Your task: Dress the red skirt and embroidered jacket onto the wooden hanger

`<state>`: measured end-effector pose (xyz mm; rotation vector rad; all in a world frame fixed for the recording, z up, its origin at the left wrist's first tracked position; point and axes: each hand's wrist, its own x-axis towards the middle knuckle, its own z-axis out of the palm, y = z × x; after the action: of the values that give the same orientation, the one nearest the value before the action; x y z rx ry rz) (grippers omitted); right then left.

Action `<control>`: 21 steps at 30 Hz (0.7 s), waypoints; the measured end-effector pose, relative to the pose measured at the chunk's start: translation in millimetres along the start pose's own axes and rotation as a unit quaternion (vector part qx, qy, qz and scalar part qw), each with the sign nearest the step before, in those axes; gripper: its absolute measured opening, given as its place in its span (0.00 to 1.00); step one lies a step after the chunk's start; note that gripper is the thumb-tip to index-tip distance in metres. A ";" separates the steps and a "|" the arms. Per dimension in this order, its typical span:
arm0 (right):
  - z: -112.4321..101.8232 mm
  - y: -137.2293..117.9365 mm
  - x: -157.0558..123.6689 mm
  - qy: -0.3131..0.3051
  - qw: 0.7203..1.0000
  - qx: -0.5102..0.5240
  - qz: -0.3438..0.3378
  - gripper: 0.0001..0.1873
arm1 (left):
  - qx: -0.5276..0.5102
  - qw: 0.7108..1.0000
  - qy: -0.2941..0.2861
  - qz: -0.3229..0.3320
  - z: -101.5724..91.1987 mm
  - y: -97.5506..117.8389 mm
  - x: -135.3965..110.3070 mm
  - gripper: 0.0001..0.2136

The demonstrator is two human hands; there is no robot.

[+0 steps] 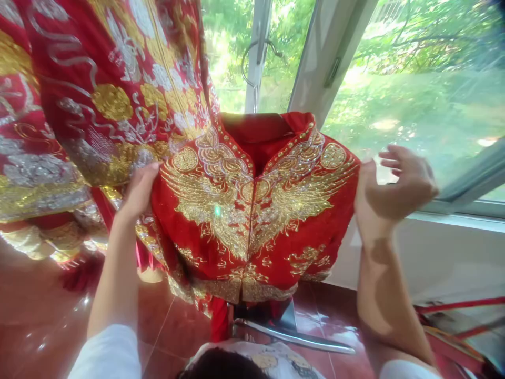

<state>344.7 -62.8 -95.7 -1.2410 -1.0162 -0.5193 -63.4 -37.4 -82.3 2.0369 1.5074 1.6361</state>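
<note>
A red jacket [252,210] with gold and silver phoenix embroidery hangs on a hanger whose metal hook [252,63] rises in front of the window. My left hand [140,189] grips the jacket's left shoulder, fingers curled into the cloth. My right hand [394,192] is at the jacket's right shoulder edge, thumb side against the fabric, fingers bent and spread behind it. A second red embroidered garment [98,95] hangs to the left, overlapping the jacket's left side.
A large window [414,105] with a white frame [331,58] shows green trees outside. A white sill runs at the right. Below are shiny red floor tiles [39,326], a metal stand base [292,334] and red straps [457,305] at the right.
</note>
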 end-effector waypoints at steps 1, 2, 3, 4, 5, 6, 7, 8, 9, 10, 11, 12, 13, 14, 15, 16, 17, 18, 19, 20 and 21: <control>-2.2 -17.4 -11.0 0.041 0.999 -0.011 -0.027 0.11 | 0.040 0.998 0.017 0.039 -1.9 13.9 -2.8 0.19; -3.0 -36.6 -22.1 0.023 0.999 0.010 -0.019 0.12 | 0.073 0.994 0.034 0.075 -1.9 29.0 -4.9 0.16; -2.1 -56.2 -32.3 -0.052 0.997 0.052 -0.014 0.16 | 0.111 0.986 0.046 0.112 0.2 44.2 -6.0 0.16; 0.7 -74.9 -41.1 -0.139 0.988 0.070 -0.011 0.20 | 0.146 0.977 0.051 0.144 4.5 58.4 -6.0 0.16; 5.1 -91.3 -47.9 -0.203 0.977 0.072 -0.006 0.24 | 0.169 0.971 0.043 0.162 10.5 70.6 -4.8 0.18; 10.7 -104.8 -52.8 -0.247 0.967 0.070 0.003 0.27 | 0.183 0.968 0.028 0.168 17.5 80.2 -2.7 0.19; 16.8 -114.9 -55.9 -0.275 0.959 0.064 0.018 0.30 | 0.192 0.968 0.012 0.163 25.0 86.8 -0.1 0.21; 22.6 -121.7 -57.8 -0.288 0.955 0.062 0.036 0.30 | 0.198 0.969 -0.001 0.151 32.0 90.4 2.7 0.23; 27.5 -125.9 -58.8 -0.294 0.952 0.067 0.055 0.29 | 0.201 0.970 -0.009 0.136 38.1 91.4 5.2 0.24; 31.1 -128.1 -59.4 -0.300 0.947 0.082 0.074 0.28 | 0.202 0.972 -0.013 0.123 42.9 90.5 7.0 0.25; 33.2 -129.2 -59.8 -0.311 0.940 0.104 0.092 0.26 | 0.202 0.973 -0.012 0.113 46.3 88.6 8.0 0.26; 33.9 -129.7 -60.1 -0.325 0.930 0.132 0.111 0.24 | 0.199 0.974 -0.008 0.106 48.5 86.3 8.1 0.27; 33.6 -130.0 -60.6 -0.343 0.916 0.160 0.130 0.23 | 0.194 0.976 -0.002 0.103 49.8 84.2 7.6 0.27; 32.4 -129.9 -61.4 -0.360 0.901 0.189 0.151 0.22 | 0.185 0.978 0.006 0.101 50.4 82.7 6.6 0.27; 30.8 -129.2 -62.7 -0.374 0.885 0.217 0.174 0.21 | 0.174 0.979 0.013 0.101 50.6 81.8 5.5 0.27; 28.8 -127.7 -64.9 -0.384 0.868 0.244 0.200 0.20 | 0.163 0.981 0.018 0.101 50.6 81.5 4.4 0.26; 26.2 -124.8 -68.7 -0.392 0.850 0.270 0.227 0.18 | 0.151 0.983 0.023 0.101 50.6 81.5 3.5 0.25; 22.9 -120.4 -74.8 -0.400 0.832 0.290 0.254 0.16 | 0.142 0.984 0.025 0.102 50.6 81.7 2.9 0.24; 18.6 -114.5 -83.9 -0.413 0.814 0.301 0.277 0.16 | 0.135 0.985 0.027 0.102 50.7 81.7 2.7 0.24; 13.0 -107.3 -96.5 -0.436 0.795 0.301 0.297 0.16 | 0.130 0.986 0.028 0.101 50.9 81.6 2.7 0.23; 6.1 -98.9 -112.9 -0.465 0.776 0.291 0.312 0.18 | 0.128 0.986 0.027 0.100 51.2 81.4 3.0 0.23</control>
<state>208.2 -107.0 -140.0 -1.1422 -1.3177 0.9871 26.0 -52.0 -50.3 2.3653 1.6541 1.6538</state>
